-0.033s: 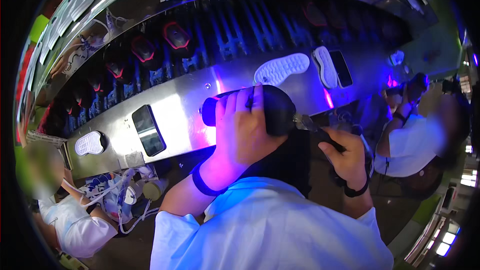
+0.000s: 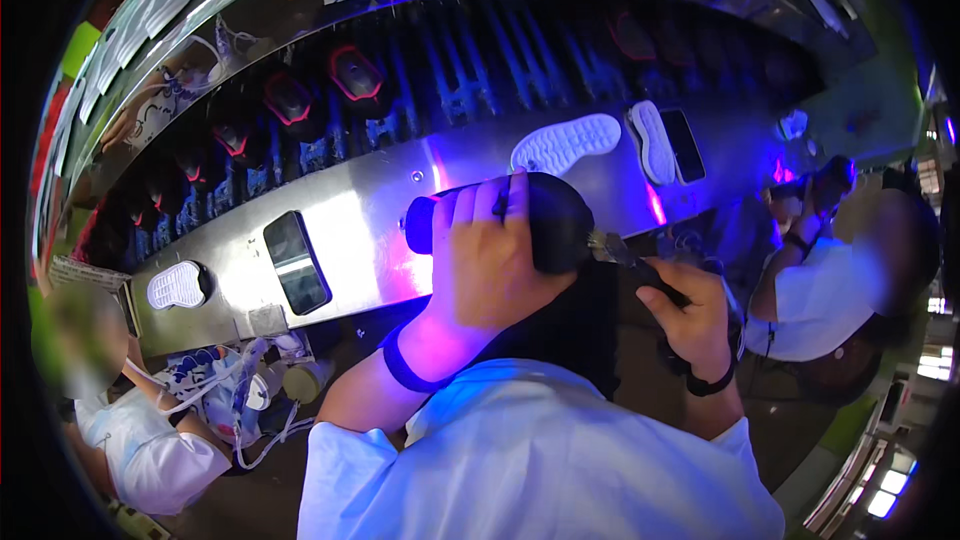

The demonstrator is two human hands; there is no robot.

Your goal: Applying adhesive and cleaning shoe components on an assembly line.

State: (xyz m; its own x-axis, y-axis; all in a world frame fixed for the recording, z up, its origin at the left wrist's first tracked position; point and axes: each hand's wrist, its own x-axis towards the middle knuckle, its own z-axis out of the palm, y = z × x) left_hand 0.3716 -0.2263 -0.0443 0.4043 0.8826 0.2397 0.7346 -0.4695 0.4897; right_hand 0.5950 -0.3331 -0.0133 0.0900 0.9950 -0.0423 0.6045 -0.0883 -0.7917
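Note:
My left hand is wrapped over a dark shoe upper, fingers across its top; the palm hides much of it. In my right hand is a brush, its dark handle gripped between thumb and fingers. The brush's head is at the right-hand end of the shoe upper, and seems to touch it. Just beyond my left hand lies a white shoe sole on the metal bench. A second white sole rests to its right, beside a dark phone.
Behind the metal bench runs a conveyor with blue slats, carrying dark shoes with red edges. Another phone and white sole lie left on the bench. Co-workers sit at left and right.

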